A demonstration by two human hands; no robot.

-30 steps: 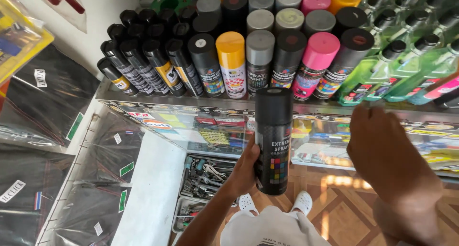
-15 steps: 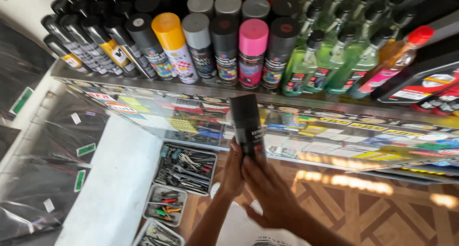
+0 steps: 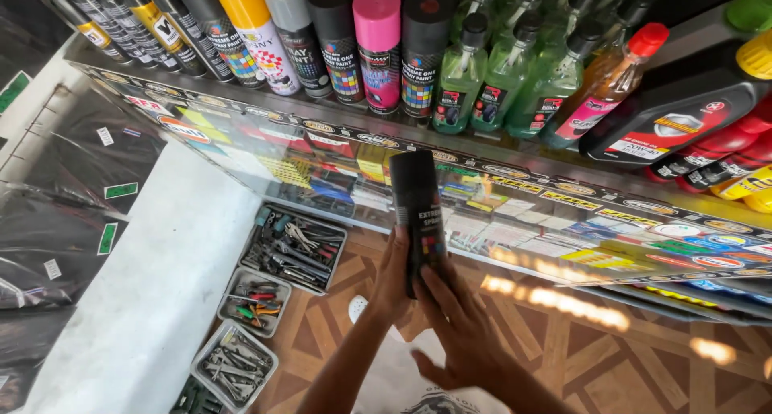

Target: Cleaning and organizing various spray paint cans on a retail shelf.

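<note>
Running across the view from upper left to right, a glass desk carries a back row of spray cans, green bottles and dark oil jugs along its far edge, with coloured packets showing under the glass. Below its near edge, on the patterned floor, stand trays of hand tools. A black spray can is held upright in front of the desk's near edge, its long axis almost vertical, cap up and leaning slightly left. The left hand is curled around the can's lower left side and grips it. The right hand sits just below and to the right, fingers spread flat, fingertips touching the can's base; it looks open rather than clasping. Both hands are at the can's lower end.
</note>
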